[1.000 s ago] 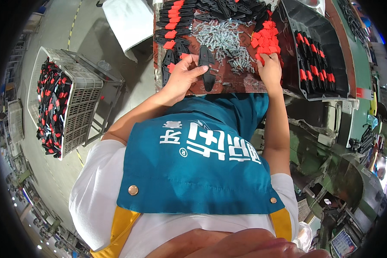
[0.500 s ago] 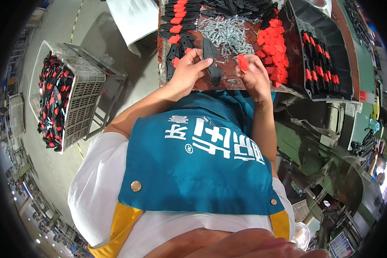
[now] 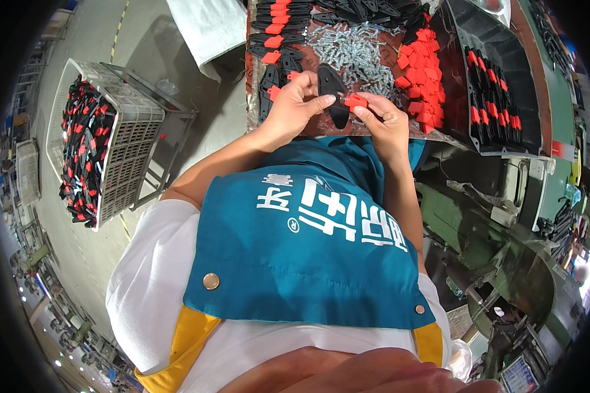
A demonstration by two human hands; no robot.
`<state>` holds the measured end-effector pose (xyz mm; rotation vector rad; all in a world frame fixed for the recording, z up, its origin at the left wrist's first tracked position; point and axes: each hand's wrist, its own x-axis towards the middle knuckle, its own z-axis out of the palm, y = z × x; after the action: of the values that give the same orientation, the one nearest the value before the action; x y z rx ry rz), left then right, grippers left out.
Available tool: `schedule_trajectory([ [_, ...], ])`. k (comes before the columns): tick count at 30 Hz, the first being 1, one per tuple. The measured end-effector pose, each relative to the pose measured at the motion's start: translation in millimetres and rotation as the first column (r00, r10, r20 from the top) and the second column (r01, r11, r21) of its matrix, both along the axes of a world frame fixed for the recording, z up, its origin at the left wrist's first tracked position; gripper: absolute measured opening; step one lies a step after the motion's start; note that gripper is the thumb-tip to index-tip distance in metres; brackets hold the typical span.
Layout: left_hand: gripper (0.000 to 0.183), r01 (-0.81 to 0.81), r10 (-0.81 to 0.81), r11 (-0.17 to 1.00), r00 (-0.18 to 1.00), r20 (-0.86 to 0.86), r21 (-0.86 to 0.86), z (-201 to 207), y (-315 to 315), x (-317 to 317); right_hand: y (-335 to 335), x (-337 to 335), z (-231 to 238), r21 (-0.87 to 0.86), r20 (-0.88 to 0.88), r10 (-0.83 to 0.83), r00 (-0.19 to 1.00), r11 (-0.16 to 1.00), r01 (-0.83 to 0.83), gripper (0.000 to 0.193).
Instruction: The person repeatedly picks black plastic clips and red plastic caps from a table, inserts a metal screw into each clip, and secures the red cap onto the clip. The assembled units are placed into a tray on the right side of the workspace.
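Red tab [image 3: 355, 101], now closer to tapered black plate [image 3: 333, 85]

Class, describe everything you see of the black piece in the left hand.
The black piece is long and flat, tapers at both ends and looks like plastic. The left hand pinches it above the table, its length running roughly front to back. Beside its right edge is a red part; contact is unclear.

White sheeting [image 3: 206, 33] shows left, green machinery [image 3: 465, 223] right.
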<state>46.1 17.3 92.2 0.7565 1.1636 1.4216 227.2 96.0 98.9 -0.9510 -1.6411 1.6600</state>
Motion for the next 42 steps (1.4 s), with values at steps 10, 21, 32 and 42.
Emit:
schedule_trajectory([
  [10, 0.030, 0.258, -0.236, 0.961, 0.954, -0.188, 0.102, 4.9, -3.4, -12.1, -10.9, 1.0, 7.2, 0.223, 0.204, -0.020, 0.979, 0.974, -0.027, 0.023],
  [21, 0.022, 0.122, -0.122, 0.992, 0.992, -0.007, 0.012, -5.7, -4.0, 2.3, -26.2, -20.2, 6.4, 0.353, 0.252, -0.139, 0.958, 0.935, 0.043, 0.028],
  [32, 0.023, 0.067, -0.046, 0.989, 0.987, 0.153, -0.131, 5.3, -8.7, -5.3, -12.4, -36.6, -3.3, 0.811, 0.421, -0.333, 0.844, 0.554, -0.186, 0.043],
  [42, 0.040, -0.354, 0.296, 0.935, 0.755, -0.585, 0.016, -52.1, -32.0, -74.2, 10.8, -87.1, -23.4, 0.380, 0.738, -0.060, 0.672, 0.860, -0.341, 0.067],
])
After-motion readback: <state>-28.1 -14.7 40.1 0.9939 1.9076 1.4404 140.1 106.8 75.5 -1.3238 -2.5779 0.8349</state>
